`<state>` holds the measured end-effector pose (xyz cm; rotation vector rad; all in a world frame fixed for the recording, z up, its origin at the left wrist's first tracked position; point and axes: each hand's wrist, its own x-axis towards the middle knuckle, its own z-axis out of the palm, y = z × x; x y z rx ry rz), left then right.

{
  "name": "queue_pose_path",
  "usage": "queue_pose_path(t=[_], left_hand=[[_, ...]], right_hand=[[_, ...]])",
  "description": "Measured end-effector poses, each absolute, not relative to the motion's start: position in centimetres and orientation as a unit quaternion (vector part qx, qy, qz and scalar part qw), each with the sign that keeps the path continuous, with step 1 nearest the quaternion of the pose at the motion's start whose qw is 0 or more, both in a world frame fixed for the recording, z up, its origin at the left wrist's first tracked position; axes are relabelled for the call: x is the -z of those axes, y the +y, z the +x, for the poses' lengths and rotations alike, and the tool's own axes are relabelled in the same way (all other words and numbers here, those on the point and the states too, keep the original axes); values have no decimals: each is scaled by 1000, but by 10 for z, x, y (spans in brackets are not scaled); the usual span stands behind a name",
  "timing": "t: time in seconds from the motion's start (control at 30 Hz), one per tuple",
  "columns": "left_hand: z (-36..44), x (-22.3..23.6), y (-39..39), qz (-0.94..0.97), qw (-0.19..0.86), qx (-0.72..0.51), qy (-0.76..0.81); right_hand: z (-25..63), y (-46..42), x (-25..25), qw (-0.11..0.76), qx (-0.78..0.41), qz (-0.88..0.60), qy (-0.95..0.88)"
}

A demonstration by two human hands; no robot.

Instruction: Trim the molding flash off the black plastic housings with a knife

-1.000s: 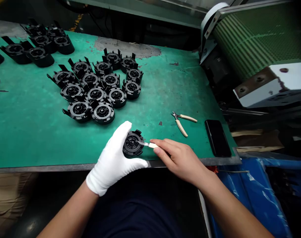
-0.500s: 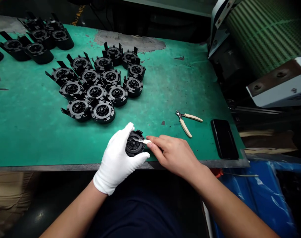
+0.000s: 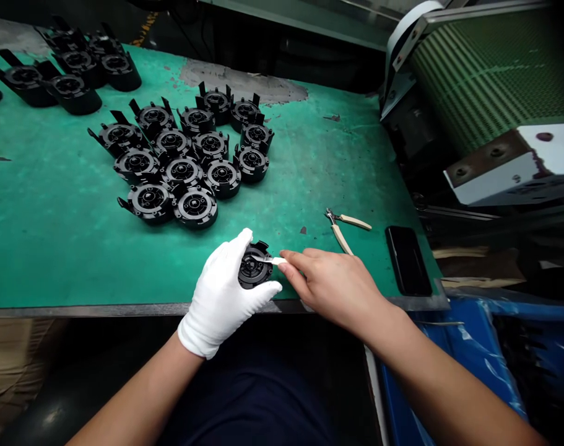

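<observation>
My left hand (image 3: 221, 294), in a white glove, is wrapped round a round black plastic part (image 3: 252, 272) near the table's front edge. The part's ribbed, ringed face points up, and a tab sticks out at its far side. Bare, my right hand (image 3: 330, 282) pinches the pale handle of a small knife (image 3: 278, 261). Its thin metal blade reaches over the face of the part, close to the centre. Whether the tip touches the plastic I cannot tell.
Several similar black parts (image 3: 195, 206) stand grouped on the green table (image 3: 54, 248), with more at the far left. Side cutters (image 3: 341, 238) and a black phone (image 3: 408, 260) lie to the right. Beyond them are a green conveyor belt (image 3: 486, 74) and a blue plastic-lined bin (image 3: 477, 347).
The view has shifted slightly, so the phone and conveyor sit further left. The blade stays over the black part, with its tip and my right hand moved only a little.
</observation>
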<state>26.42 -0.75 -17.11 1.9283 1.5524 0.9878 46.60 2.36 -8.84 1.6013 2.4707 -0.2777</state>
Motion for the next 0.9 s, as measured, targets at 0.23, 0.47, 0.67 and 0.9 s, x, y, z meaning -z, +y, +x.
queue_pose_path(t=[0.23, 0.47, 0.67, 0.9], left_hand=[[263, 171, -8, 704, 241, -366, 559], [264, 171, -8, 696, 249, -362, 568], [264, 168, -7, 700, 246, -352, 571], [264, 168, -7, 701, 242, -353, 570]], right_hand=[[476, 18, 96, 28, 237, 551, 800], [473, -2, 118, -59, 339, 528, 776], [472, -8, 125, -59, 319, 522, 789], [467, -14, 121, -54, 303, 559, 770]])
